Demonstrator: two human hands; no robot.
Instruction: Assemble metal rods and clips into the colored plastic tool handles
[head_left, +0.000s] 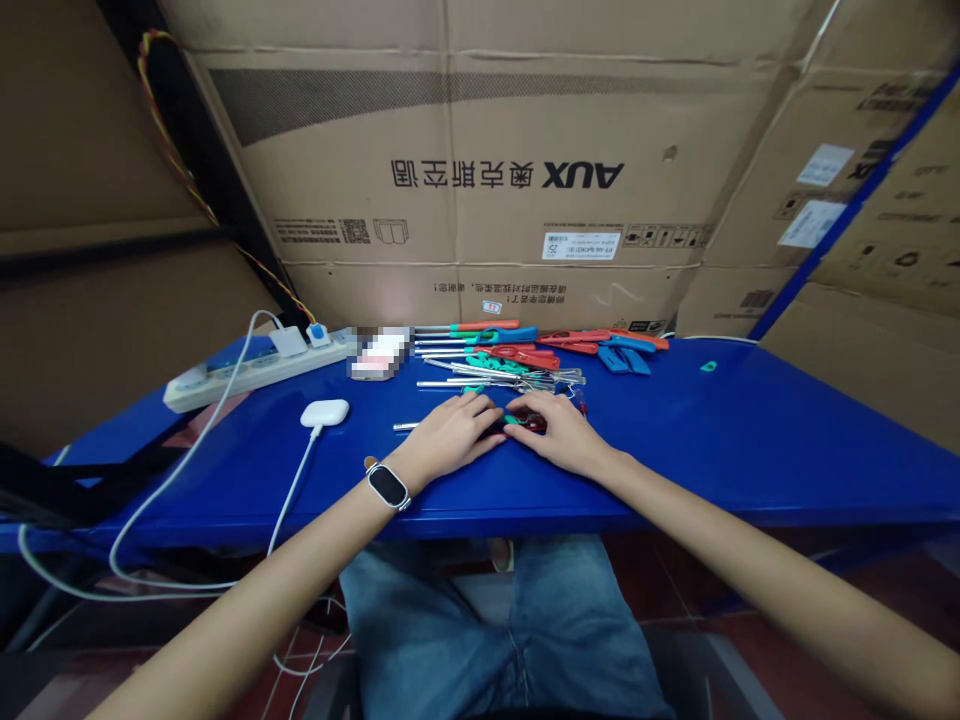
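At the front of the blue table, my left hand [454, 432] and my right hand [561, 432] meet over a long-nosed lighter. The tip of its metal tube [406, 427] sticks out left of my left hand. My left fingers are closed over the tube side. Closed around the dark red handle [535, 421], my right hand has its thumb and fingertips by a small green trigger piece [513, 421]. Fingers hide much of the lighter. Just beyond lie loose metal tubes with wires [517, 380], green triggers [499, 364] and several lighters with red or blue handles [517, 352].
Red and blue handle shells [624, 358] lie at the back, with one green piece [708, 367] farther right. On the left are a power strip [259, 372], a white earbud case [325, 413] on a cable and a blurred phone [381, 355]. Cardboard [465, 120] walls the back.
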